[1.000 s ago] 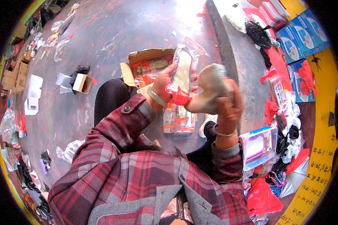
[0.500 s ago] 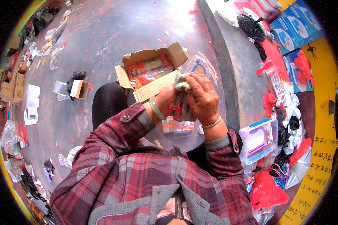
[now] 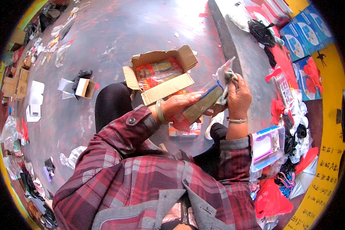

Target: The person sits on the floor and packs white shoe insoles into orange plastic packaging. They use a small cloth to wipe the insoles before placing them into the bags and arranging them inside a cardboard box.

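My left hand (image 3: 182, 105) is closed around a long plastic-wrapped package (image 3: 204, 102), flat and olive-brown, with a blue edge and a red end. The package is tilted, its far end up to the right. In my right hand (image 3: 239, 97) is a crumpled grey-white cloth (image 3: 230, 78), pinched against the package's far end beside loose clear film. Just beyond my left hand stands an open cardboard box (image 3: 165, 91) with its flaps out. Similar red-and-olive wrapped packages (image 3: 161, 72) lie inside it. More orange-and-white packages (image 3: 184, 131) sit on the floor below my hands, partly hidden.
A dark raised strip (image 3: 223, 28) crosses the floor at the right. A clear plastic case (image 3: 268, 147), a red bag (image 3: 273, 199) and black bags (image 3: 261, 32) line the right side. Small opened boxes (image 3: 85, 89) and plastic scraps (image 3: 72, 156) lie to the left.
My hands have moved apart: the left now shows the package at full length, and the right has shifted right with the cloth. The view has shifted slightly.
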`<action>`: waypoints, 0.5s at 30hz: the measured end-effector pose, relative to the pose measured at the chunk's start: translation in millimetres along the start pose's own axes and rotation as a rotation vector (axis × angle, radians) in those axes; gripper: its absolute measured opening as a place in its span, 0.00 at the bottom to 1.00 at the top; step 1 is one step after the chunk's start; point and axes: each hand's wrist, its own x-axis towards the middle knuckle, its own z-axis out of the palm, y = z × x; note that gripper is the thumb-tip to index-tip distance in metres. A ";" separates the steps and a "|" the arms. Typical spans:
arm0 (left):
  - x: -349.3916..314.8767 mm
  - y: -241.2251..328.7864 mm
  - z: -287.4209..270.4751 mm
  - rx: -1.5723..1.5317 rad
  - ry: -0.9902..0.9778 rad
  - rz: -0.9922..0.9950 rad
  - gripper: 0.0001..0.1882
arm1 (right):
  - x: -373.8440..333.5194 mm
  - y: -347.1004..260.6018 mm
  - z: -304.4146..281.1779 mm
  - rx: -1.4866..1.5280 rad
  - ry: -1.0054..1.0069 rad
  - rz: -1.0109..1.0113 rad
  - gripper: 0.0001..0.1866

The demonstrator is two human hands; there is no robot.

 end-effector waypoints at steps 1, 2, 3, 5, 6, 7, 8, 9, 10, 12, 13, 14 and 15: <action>-2.6 5.4 -3.6 0.021 0.048 0.028 0.26 | -0.1 1.5 -0.6 0.000 -0.004 0.012 0.17; -5.5 17.5 5.1 0.035 0.088 0.047 0.27 | -2.5 5.3 -2.2 -0.011 -0.008 0.032 0.17; -9.5 27.4 7.9 0.053 0.133 0.072 0.27 | -4.0 7.0 -3.0 -0.015 -0.013 0.046 0.17; -17.9 39.2 -20.8 -0.194 0.066 0.144 0.27 | -3.5 5.5 -5.5 0.012 -0.028 0.053 0.17; -21.4 47.1 -28.6 -0.220 0.180 0.237 0.26 | -3.3 4.0 -6.1 0.032 -0.037 0.058 0.17; -25.5 55.8 -38.3 -0.244 0.294 0.329 0.26 | -3.4 2.0 -6.6 0.051 -0.046 0.063 0.16; -32.3 62.7 -62.1 -0.136 0.378 0.367 0.25 | -3.5 -2.4 -6.5 0.110 -0.052 0.110 0.16; -40.5 66.7 -86.0 -0.027 0.462 0.403 0.25 | -3.8 -5.0 -5.3 0.128 -0.064 0.115 0.16; -45.9 70.3 -93.9 0.122 0.601 0.445 0.25 | -4.2 -6.4 -5.5 0.137 -0.075 0.124 0.16; -59.9 76.0 -132.7 0.377 0.706 0.408 0.27 | -3.7 -15.2 -6.5 0.167 -0.103 0.145 0.16; -66.0 76.4 -162.6 0.519 0.727 0.380 0.28 | -2.4 -18.3 -5.0 0.180 -0.117 0.129 0.16; -68.7 77.6 -177.9 0.779 0.746 0.358 0.28 | -2.0 -19.4 -2.9 0.192 -0.130 0.116 0.16; -71.3 79.2 -186.0 1.039 0.758 0.329 0.28 | -1.7 -21.4 -1.6 0.204 -0.145 0.104 0.16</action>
